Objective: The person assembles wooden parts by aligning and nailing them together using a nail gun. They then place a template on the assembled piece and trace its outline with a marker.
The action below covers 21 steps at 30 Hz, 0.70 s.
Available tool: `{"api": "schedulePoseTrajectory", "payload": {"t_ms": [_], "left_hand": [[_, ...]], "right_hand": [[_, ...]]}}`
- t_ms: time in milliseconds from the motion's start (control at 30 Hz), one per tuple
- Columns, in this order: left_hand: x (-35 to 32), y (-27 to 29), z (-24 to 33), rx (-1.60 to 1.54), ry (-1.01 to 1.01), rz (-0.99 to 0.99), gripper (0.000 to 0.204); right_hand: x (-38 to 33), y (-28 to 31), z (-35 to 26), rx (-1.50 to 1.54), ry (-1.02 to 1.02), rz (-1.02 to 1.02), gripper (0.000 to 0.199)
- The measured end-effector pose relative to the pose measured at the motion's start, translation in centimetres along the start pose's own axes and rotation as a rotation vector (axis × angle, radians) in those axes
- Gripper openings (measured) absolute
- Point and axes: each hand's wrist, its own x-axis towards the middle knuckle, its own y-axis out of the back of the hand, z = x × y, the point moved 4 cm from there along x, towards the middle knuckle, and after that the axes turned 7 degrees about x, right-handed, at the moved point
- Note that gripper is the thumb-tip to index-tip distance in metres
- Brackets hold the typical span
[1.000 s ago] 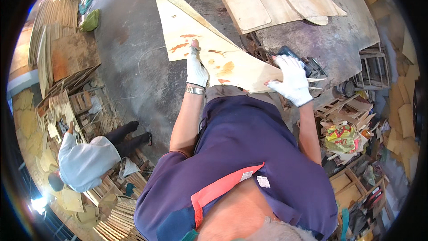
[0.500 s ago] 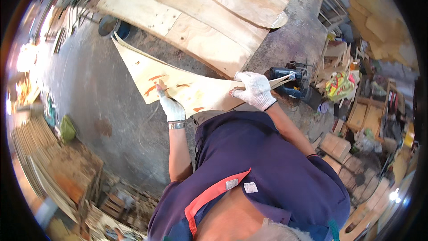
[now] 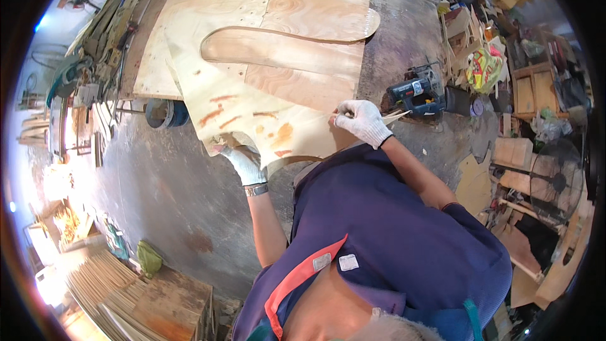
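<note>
Both gloved hands gripped a cut plywood sheet (image 3: 252, 110) – left hand (image 3: 242, 159) closed on its lower edge, right hand (image 3: 361, 120) pinching the right edge. Sheet lay over bigger boards (image 3: 303, 12) on the floor, w/ a blue power saw (image 3: 416, 91) just beside the right hand.

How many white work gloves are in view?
2: one on the left hand, gripping the near edge of the cut plywood panel; one on the right hand, pinching the panel's right corner beside the blue jigsaw.

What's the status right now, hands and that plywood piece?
Left hand and right hand, both gloved, gripping cut plywood piece. Held over larger plywood sheets. Jigsaw on floor beside right hand.
</note>
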Motion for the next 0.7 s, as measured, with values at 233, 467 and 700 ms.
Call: {"api": "schedulePoseTrajectory", "payload": {"t_ms": [233, 467, 700], "left_hand": [[9.0, -1.4, -1.0, 0.305, 0.025, -0.001, 0.048], [27.3, -1.0, 0.1, 0.547, 0.249, -0.208, 0.041], [37.1, 1.1, 0.0, 0.755, 0.396, -0.157, 0.031]], "right_hand": [[-0.6, 4.9, 2.2, 0.528, -0.104, 0.352, 0.034], [-1.3, 10.5, 3.9, 0.579, 0.099, 0.467, 0.041], [-0.4, 15.0, 11.0, 0.635, -0.163, 0.685, 0.031]]}}
